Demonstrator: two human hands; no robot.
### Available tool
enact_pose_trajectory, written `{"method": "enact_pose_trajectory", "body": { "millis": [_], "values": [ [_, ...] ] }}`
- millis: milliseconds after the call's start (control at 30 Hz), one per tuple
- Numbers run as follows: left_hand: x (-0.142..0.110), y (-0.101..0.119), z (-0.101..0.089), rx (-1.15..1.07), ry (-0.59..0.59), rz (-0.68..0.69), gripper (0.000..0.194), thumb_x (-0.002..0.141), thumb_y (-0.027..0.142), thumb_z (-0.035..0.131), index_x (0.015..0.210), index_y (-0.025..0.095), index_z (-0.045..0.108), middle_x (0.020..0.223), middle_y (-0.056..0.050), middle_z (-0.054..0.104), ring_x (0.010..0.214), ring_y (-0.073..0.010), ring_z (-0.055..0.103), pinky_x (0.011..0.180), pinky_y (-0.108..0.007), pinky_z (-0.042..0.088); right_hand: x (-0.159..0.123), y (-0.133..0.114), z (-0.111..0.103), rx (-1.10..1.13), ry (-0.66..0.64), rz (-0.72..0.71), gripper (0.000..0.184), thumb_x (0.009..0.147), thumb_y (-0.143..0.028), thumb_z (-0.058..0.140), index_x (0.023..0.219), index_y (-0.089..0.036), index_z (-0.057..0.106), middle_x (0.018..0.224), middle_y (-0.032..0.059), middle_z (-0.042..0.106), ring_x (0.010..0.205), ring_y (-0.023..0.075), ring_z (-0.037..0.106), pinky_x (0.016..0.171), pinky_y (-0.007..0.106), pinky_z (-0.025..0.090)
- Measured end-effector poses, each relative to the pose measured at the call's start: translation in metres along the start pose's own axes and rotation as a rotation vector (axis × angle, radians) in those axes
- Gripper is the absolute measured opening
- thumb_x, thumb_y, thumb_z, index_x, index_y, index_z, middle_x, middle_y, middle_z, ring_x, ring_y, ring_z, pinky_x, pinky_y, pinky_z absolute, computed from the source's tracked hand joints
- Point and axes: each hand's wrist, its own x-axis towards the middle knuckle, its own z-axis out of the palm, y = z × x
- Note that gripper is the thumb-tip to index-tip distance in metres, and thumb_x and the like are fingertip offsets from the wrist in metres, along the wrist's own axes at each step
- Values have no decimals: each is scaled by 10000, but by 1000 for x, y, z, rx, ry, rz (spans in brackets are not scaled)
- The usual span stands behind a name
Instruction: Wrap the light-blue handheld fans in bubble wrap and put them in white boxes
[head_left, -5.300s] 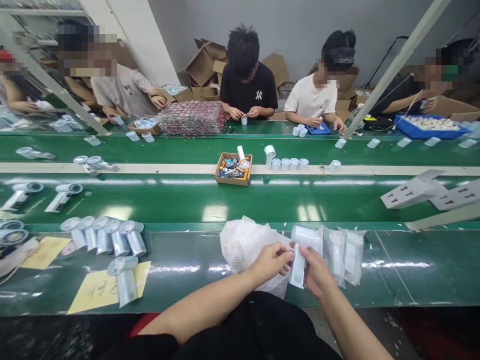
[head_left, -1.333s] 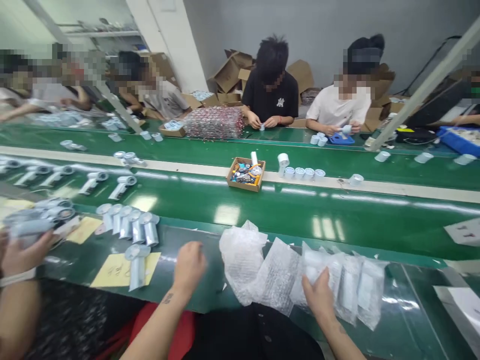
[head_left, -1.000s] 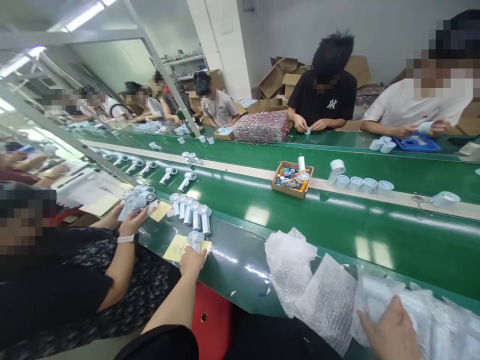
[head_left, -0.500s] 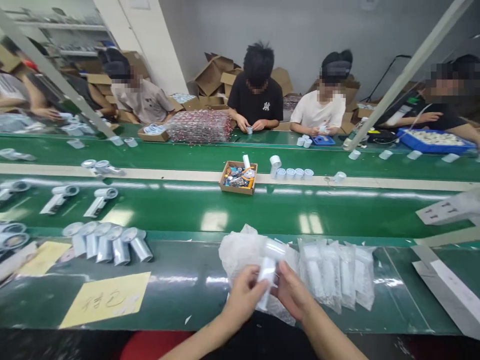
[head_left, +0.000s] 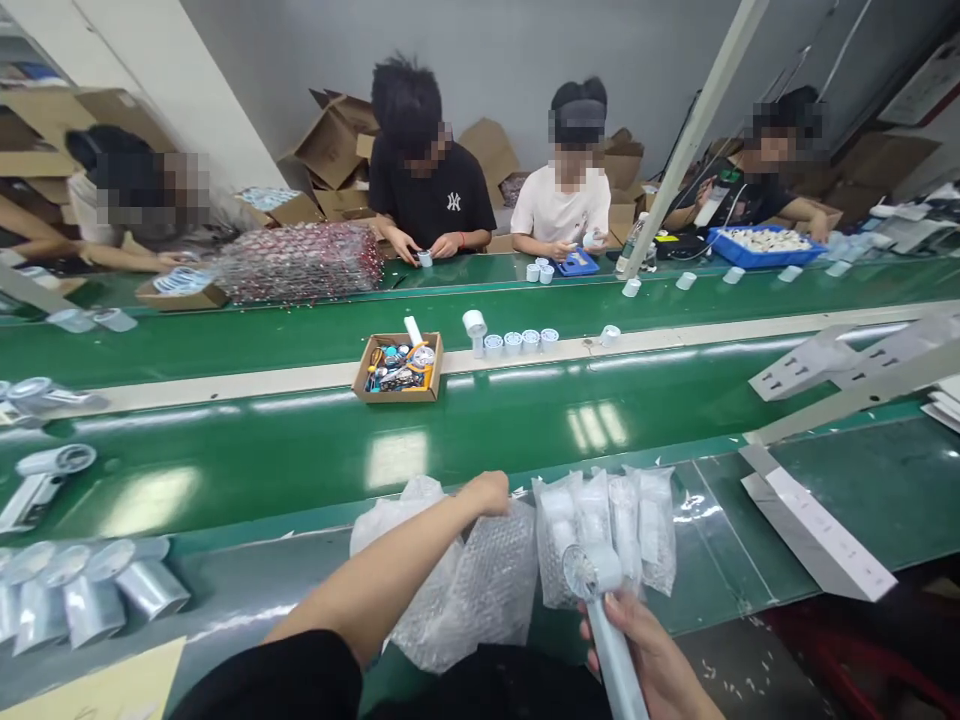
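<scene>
Now the right hand (head_left: pixel 651 640) alone holds the pale blue hair dryer (head_left: pixel 616 655), low in front of the body. In the earlier frame, both hands were holding it together. Its fingers are wrapped around the handle, with the thumb laid along the upper side. The dryer is tilted, its round head up and in front of the wrapped pieces (head_left: pixel 624 515); I cannot tell if it touches them.

The left hand (head_left: pixel 490 493) has left the dryer and is now at the far edge of the bubble wrap (head_left: pixel 491 590). Its fingers are curled down and seem close together, but the tips are hidden, so I cannot tell if they pinch the sheet. The left forearm passes across over the wrap.

The four wrapped pieces still stay side by side on the bench (head_left: pixel 727 560), to the right of the bubble wrap. The view has turned more to the right: the row of dryers (head_left: pixel 90 600) is now at the left edge, and only a part of the yellow paper (head_left: pixel 120 685) shows. The white box (head_left: pixel 817 530) at the right shows more fully. Across the belt (head_left: pixel 480 430), the tool box (head_left: pixel 397 396) remains on the pale strip.
</scene>
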Motion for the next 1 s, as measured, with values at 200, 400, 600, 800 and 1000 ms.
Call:
{"method": "enact_pose_trajectory", "body": {
  "millis": [200,400,600,800,1000],
  "values": [
    [-64,-6,-41,-295,38,73,133,711,281,590,679,176,665,596,23,605,603,-146,556,563,-245,378,5,-11,15,52,-322,57,403,628,-403,870,863,-151,662,806,67,702,690,179,664,537,268,529],
    [-126,11,9,-738,316,190,174,584,248,628,565,191,464,574,54,497,590,-105,427,553,-217,326,1,-25,70,11,-516,113,471,595,-365,879,935,-169,618,736,42,693,629,186,670,489,255,526],
    [-143,-2,43,-1197,466,48,256,615,312,665,607,201,435,543,68,439,503,-81,369,502,-210,293,-7,-20,75,-157,-319,96,511,623,-360,845,1027,-211,569,755,-5,659,646,179,657,485,250,515],
    [-161,-7,69,-555,612,508,132,844,251,501,740,193,558,724,-33,582,709,-162,534,686,-283,415,-12,2,69,-227,-57,95,416,596,-341,828,880,-192,563,620,12,654,548,194,631,449,268,481],
    [-178,-7,83,-426,291,570,103,835,208,508,773,183,586,736,-19,598,678,-134,517,660,-249,396,-2,17,63,-171,112,-17,320,652,-440,753,798,-230,562,590,-28,611,554,182,603,538,291,490]
  ]
}}
